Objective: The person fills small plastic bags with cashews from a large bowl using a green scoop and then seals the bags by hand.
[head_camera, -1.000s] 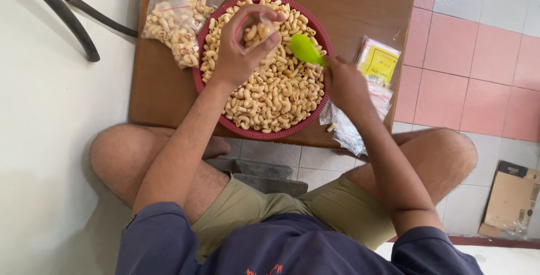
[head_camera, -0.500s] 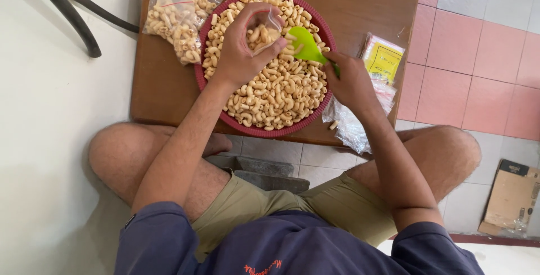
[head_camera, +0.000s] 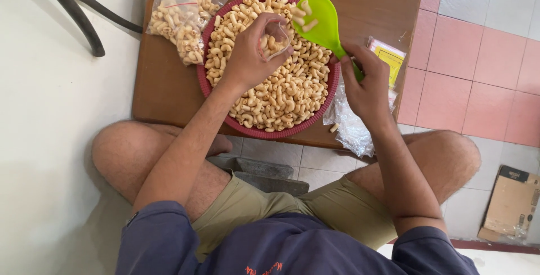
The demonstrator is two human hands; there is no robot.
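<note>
Head view, looking straight down on a seated person at a low wooden table (head_camera: 169,84). In the upper centre of the frame stands a round red basket (head_camera: 269,133) heaped with pale, curled macaroni-shaped snacks (head_camera: 281,92).

The left hand (head_camera: 247,58) hovers over the upper middle of the basket, its fingers curled around a small clear plastic bag (head_camera: 275,41); the bag is held with its mouth turned toward the right of the frame, and a few snack pieces show inside it. The right hand (head_camera: 365,86), at the basket's right rim, is closed around the handle of a bright green plastic scoop (head_camera: 320,22). The scoop's bowl lies just right of the bag's mouth, above the upper right part of the basket, and carries a few snack pieces.

Upper left of the basket, touching its rim, lie two filled clear bags (head_camera: 183,16) of the same snacks. Under and just beside the right hand, at the table's right edge, sits a stack of empty clear bags (head_camera: 351,129) and a yellow-labelled packet (head_camera: 391,55); one stray piece (head_camera: 334,127) rests on the table near the basket's lower right rim.

The person's bare knees fill the lower frame. A flattened cardboard box (head_camera: 512,204) lies on the tiled floor at lower right.
</note>
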